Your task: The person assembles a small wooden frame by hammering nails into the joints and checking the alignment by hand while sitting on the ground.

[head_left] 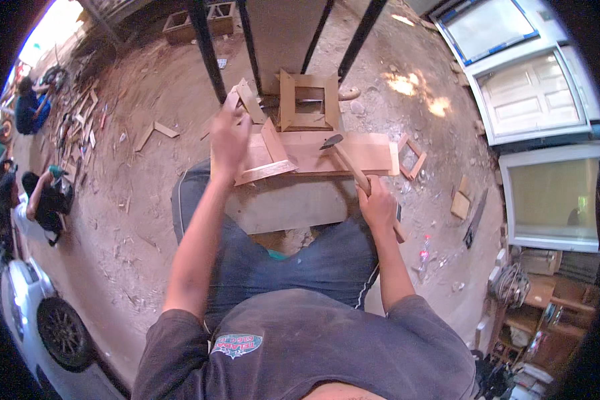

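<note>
My right hand [378, 201] is wrapped round the wooden handle of a hammer [351, 165], whose dark metal head hangs over a pale wooden board [368, 151] lying across in front of my knees. Motion blurs my left hand [231, 143], raised over the board's left end beside a corner of joined wooden strips [251, 103]; whether its fingers grip anything is unclear. Just right of that hand, an L-shaped wooden frame piece [272, 145] rests on the board. Behind it stands a small square wooden frame [287, 100].
Dark metal legs [357, 41] rise beyond the board. Wood offcuts [156, 133], a small frame [413, 160] and a dark saw blade [475, 220] lie on the dirt floor. White-framed windows [502, 183] stand at right. People work at far left, near a car [20, 300].
</note>
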`<state>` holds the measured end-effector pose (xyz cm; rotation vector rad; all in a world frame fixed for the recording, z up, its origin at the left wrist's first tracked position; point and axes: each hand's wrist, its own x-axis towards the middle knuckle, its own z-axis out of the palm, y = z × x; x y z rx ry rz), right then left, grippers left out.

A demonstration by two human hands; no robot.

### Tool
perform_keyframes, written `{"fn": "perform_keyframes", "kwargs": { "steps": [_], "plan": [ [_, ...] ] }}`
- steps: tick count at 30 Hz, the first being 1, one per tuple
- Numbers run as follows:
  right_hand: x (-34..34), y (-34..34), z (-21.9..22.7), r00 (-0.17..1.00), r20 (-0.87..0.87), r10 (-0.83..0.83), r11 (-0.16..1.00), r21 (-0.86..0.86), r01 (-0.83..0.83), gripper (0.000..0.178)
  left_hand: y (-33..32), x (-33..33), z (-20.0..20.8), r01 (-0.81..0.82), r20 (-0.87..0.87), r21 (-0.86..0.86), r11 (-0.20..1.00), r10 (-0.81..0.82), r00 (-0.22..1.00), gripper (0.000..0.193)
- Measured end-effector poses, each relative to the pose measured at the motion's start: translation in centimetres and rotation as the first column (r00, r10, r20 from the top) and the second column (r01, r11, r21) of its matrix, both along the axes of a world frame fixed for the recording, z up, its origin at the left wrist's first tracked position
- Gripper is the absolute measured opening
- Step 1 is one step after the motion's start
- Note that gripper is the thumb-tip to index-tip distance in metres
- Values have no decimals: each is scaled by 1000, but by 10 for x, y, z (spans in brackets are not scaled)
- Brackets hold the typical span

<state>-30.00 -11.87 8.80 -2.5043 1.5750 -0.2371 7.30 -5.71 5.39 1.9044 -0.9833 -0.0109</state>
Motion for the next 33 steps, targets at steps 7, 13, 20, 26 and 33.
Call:
{"fn": "perform_keyframes", "kwargs": {
  "steps": [7,13,20,26,33],
  "plan": [
    [1,1,-17,997,72,-26,998,-61,31,28,-70,78,-36,-4,40,622,783,-26,999,57],
    [-1,-5,-23,996,85,-33,997,-68,39,29,-106,73,-53,-52,6,693,719,67,998,64],
    [-1,-9,-26,993,119,7,998,-67,1,37,-97,93,-72,-42,-196,71,997,55,979,34],
    [-6,-9,-26,995,98,-10,998,-63,16,35,-5,41,5,-84,-247,-51,995,69,967,26],
    [1,-20,-20,967,175,184,982,-68,-175,31,129,-52,12,-197,-711,-69,978,90,697,25]
  ]
}}
